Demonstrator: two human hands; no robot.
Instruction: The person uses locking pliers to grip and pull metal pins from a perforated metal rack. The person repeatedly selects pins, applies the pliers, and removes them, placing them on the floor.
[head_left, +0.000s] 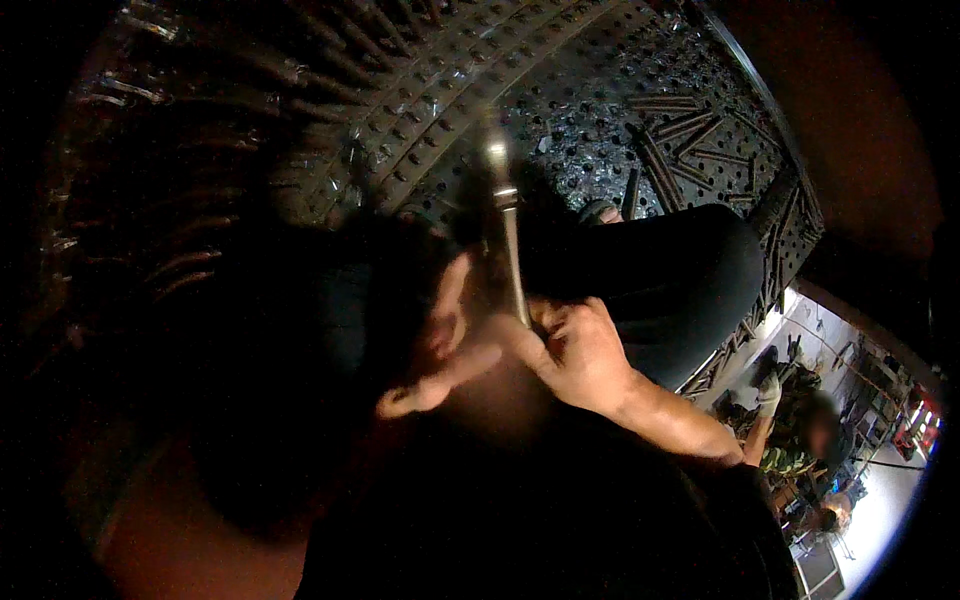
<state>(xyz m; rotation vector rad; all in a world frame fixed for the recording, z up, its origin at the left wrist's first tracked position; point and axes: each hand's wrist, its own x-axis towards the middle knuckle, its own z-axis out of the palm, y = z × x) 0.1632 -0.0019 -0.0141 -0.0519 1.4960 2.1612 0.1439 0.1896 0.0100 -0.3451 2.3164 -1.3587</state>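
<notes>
A slim, shiny metal rod-shaped tool (515, 255) with a collar stands nearly upright in front of me; its upper end is blurred. My right hand (585, 355) is closed around its lower part, thumb along the near side. Just left of the tool is my left hand (440, 375), half lost in shadow and smeared. Its visible fingers look stretched and apart, close to the right hand; whether they touch the tool I cannot tell. What lies below both hands is too dark to make out.
My dark-clothed knee (690, 260) is bent behind the hands. Beyond it curves a perforated metal plate (590, 100) strewn with short metal rods or tubes (660, 170). Rows of curved tubes (350, 55) line the upper left. A person (800, 450) sits outside at lower right.
</notes>
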